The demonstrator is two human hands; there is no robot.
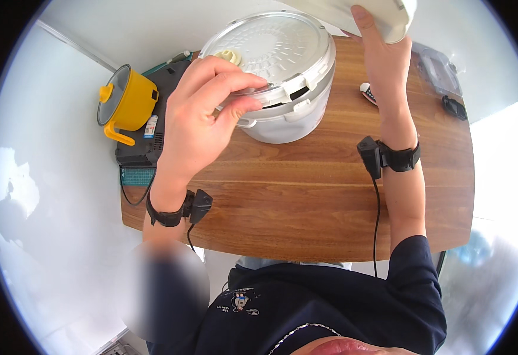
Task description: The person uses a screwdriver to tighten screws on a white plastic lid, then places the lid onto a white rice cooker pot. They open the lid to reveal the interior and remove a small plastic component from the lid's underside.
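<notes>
A white rice cooker (282, 121) stands near the far side of the wooden table, topped by a ribbed silver metal lid (271, 44) with a cream round knob-like piece near its left edge. My left hand (203, 109) is at the lid's near-left rim, fingertips on top and thumb lower at the side, with the rim between them. Held up at the upper right is a white plastic cover (383, 15), partly cut off by the picture's edge. My right hand (383, 56) grips its lower end, thumb on the outer face, other fingers mostly hidden behind.
A yellow pot (132, 97) with a lid sits on a dark grey appliance (137, 151) at the left, over a green mat (136, 176). On the right lie a small black-and-white object (368, 93), a clear plastic package (439, 70) and a black item (454, 107). Cabled black straps circle both wrists.
</notes>
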